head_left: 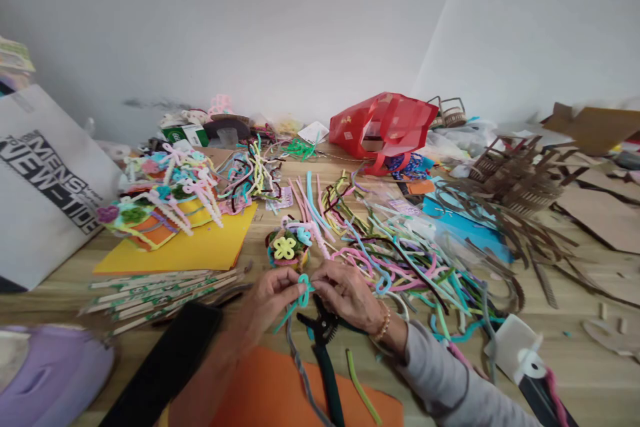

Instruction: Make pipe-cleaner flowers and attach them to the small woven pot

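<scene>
A turquoise pipe cleaner (303,288), bent into small loops with a straight tail hanging down to the left, is pinched between both hands. My left hand (273,297) grips it from the left with thumb and fingertips. From the right, my right hand (350,293) closes its fingertips on the loops' other side. Just beyond the hands stands a small basket (290,243) decorated with a yellow pipe-cleaner flower and a blue one. Below the hands lie black-and-green pliers (325,340), partly on an orange sheet (263,390), beside a grey pipe cleaner (299,360).
Loose pipe cleaners (400,263) spread to the right. Decorated baskets (165,197) rest on yellow sheets (220,247) at left. Wrapped sticks (160,293) and a black phone (167,360) lie nearer. A red bag (383,123) and brown woven baskets (525,177) stand farther back.
</scene>
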The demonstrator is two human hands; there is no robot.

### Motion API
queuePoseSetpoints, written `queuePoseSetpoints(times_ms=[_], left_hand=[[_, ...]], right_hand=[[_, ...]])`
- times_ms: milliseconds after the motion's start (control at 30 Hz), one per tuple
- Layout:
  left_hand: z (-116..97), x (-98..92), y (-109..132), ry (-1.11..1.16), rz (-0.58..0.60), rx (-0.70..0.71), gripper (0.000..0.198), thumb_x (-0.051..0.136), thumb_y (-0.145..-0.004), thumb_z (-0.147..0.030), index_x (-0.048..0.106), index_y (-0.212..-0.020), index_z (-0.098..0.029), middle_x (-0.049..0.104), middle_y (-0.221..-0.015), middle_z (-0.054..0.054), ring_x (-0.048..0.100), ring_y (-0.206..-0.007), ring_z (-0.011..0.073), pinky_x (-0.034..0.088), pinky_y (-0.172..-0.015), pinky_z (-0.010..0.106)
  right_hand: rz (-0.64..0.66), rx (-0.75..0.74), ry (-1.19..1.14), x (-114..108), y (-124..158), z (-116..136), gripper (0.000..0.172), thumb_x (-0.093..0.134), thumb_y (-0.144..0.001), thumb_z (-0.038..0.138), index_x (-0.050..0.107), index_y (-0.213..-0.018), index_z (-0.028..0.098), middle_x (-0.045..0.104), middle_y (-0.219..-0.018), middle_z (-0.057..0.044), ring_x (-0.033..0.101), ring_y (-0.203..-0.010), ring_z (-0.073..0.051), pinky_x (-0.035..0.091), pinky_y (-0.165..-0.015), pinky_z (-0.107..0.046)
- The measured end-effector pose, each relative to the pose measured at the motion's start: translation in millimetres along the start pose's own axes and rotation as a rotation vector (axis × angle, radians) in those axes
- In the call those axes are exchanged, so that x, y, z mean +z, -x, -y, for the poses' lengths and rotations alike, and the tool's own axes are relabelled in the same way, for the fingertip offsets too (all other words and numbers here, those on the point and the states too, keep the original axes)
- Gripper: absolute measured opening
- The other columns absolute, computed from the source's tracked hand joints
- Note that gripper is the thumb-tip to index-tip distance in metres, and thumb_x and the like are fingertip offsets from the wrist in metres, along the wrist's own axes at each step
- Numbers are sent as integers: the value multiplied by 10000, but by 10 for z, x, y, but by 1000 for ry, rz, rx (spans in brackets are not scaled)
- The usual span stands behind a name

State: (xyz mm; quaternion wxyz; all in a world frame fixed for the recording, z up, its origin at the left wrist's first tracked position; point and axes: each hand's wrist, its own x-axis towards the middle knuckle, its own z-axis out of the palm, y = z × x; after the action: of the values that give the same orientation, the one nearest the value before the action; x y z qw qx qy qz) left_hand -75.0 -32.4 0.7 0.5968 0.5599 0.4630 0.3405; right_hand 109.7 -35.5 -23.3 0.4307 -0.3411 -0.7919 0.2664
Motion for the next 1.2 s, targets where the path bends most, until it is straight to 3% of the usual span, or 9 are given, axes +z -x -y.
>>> queuePoseSetpoints(times_ms=[300, 467, 600, 833, 1200], left_hand=[[127, -46, -25, 71, 45, -1, 182, 684, -714, -310, 613, -656, -152, 551, -592, -19, 476, -585, 117, 343, -584, 233], [181, -44, -25, 48, 9, 60, 174, 669, -755, -313, 607, -695, -162, 542, -619, -28, 461, -587, 108, 320, -569, 227], [161, -25, -28, 41, -28, 70, 180, 682, -737, -307, 595, -671, -163, 548, -616, -31, 467, -597, 110, 326, -577, 224], [175, -18, -44, 75, -38, 60, 181, 702, -721, -318, 612, -691, -164, 590, -623, -31, 504, -601, 114, 353, -596, 228], [218, -16, -39, 144, 9, 45, 163, 695, -747, -305, 604, -723, -172, 593, -650, -33, 515, -625, 110, 365, -625, 228]], right_hand=[[19, 40, -52, -14, -12, 12, 192, 503, -935, 283, 623, -842, 166, 617, -751, -32, 562, -699, -137, 450, -670, -239], [76, 290, -332, 0, 10, -23, 250, 502, -931, 388, 593, -887, 159, 539, -627, 17, 483, -513, -93, 393, -483, -198], [120, 403, -517, 14, 17, -80, 305, 517, -913, 446, 577, -865, 151, 546, -608, 19, 491, -487, -82, 398, -465, -189], [88, 436, -624, 54, 20, -109, 297, 673, -812, 409, 591, -944, 155, 598, -639, 18, 520, -509, -82, 422, -479, -184], [63, 433, -672, 5, -19, -94, 287, 709, -779, 414, 633, -844, 145, 627, -621, 9, 553, -509, -94, 436, -488, -198]])
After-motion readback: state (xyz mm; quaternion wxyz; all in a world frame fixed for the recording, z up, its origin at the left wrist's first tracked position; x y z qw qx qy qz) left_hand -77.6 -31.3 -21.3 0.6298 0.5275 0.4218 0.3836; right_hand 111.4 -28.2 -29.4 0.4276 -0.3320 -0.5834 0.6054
